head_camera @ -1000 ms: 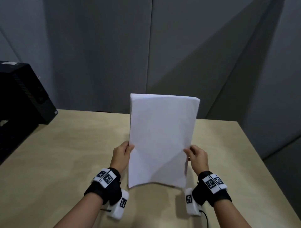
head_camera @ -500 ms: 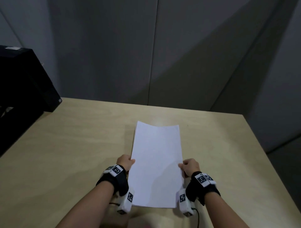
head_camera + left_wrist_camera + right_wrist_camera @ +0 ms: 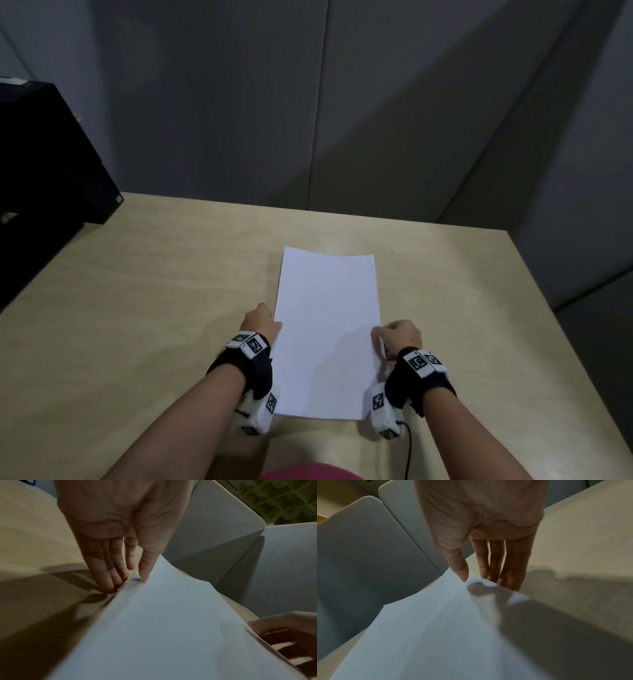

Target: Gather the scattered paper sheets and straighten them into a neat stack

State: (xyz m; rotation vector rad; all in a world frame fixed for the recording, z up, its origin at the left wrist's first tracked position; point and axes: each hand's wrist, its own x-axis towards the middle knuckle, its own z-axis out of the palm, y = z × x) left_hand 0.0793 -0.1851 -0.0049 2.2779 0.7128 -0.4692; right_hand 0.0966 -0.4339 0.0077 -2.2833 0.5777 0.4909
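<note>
A white paper stack [image 3: 327, 325] lies flat and lengthwise on the light wooden table [image 3: 137, 308], its edges lined up. My left hand [image 3: 262, 320] is at the stack's left edge. In the left wrist view its thumb [image 3: 144, 573] rests on top of the paper [image 3: 154, 628] and its fingers [image 3: 111, 580] sit at the edge, pinching it. My right hand [image 3: 399, 334] pinches the right edge, which curls up slightly. The right wrist view shows that hand's thumb [image 3: 462, 573] on the paper [image 3: 428, 635] and its fingers [image 3: 501, 574] beneath.
A black box-shaped device [image 3: 51, 154] stands at the table's far left. Grey partition panels [image 3: 325, 102] close off the back. The table's right edge [image 3: 561, 325] drops to a dark floor. A cable [image 3: 407, 445] trails from the right wrist camera.
One second ago both hands held the stack upright on its bottom edge. It has since been tipped forward and laid flat, and both hands have come down with it.
</note>
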